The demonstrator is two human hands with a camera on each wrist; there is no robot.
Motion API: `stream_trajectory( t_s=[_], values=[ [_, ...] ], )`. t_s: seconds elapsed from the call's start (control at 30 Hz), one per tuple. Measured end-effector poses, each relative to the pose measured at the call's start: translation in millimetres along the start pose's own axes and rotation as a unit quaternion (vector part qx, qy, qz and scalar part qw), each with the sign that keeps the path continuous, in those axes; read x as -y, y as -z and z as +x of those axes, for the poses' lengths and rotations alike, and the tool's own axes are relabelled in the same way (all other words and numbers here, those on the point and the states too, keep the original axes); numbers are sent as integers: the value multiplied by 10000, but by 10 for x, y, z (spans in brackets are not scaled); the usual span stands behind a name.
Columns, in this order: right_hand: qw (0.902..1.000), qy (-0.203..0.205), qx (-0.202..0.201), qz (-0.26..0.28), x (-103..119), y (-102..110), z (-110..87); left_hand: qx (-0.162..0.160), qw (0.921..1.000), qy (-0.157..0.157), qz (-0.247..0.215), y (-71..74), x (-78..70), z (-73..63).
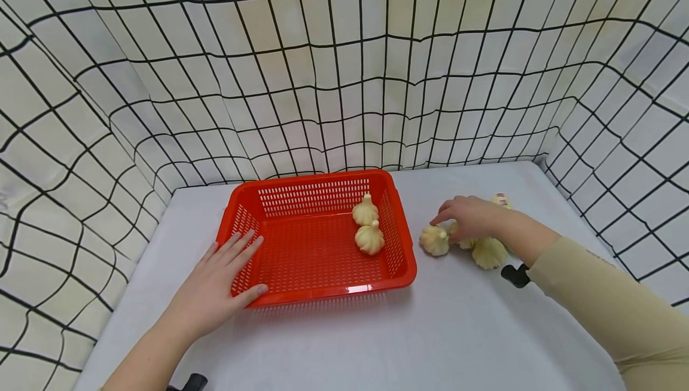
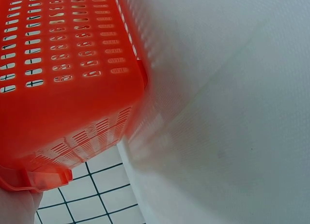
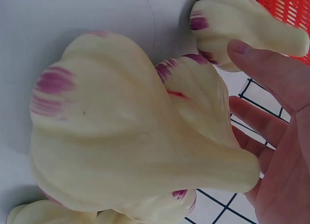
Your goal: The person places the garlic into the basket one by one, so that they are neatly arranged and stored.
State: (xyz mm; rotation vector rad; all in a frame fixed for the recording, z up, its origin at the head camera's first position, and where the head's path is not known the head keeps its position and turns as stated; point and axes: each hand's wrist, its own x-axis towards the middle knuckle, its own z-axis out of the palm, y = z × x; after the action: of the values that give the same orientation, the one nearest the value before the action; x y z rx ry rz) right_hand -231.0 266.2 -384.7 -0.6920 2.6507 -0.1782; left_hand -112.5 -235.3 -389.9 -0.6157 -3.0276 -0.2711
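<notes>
My left hand (image 1: 215, 280) rests on the left end of a red plastic basket (image 1: 334, 294), fingers spread over its rim. Two garlic bulbs (image 1: 369, 238) lie inside, along the basket's right side. To the right of it, my right hand (image 1: 470, 217) reaches over a group of several garlic bulbs (image 1: 489, 253) on the table. Seen from the right wrist, its thumb overlaps the garlic bulb (image 3: 223, 28) closest to the basket, and the fingers (image 3: 259, 120) stand apart beside another bulb. A large bulb with purple streaks (image 3: 106, 122) fills the foreground there.
A white cloth covers the table (image 1: 344, 343). Black netting (image 1: 344, 80) over white sheeting walls the back and both sides. Dark wrist-camera pieces (image 1: 515, 275) show at both wrists. Beyond the right hand lies one more purple-streaked bulb (image 1: 501, 200).
</notes>
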Motion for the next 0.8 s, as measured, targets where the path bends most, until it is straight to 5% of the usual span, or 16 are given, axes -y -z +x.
stream_trajectory(
  t_s=[0.8],
  values=[
    [9963,314,-537,592,89,52,-117,-67,10000,-59,12,-12,8,2]
  ],
)
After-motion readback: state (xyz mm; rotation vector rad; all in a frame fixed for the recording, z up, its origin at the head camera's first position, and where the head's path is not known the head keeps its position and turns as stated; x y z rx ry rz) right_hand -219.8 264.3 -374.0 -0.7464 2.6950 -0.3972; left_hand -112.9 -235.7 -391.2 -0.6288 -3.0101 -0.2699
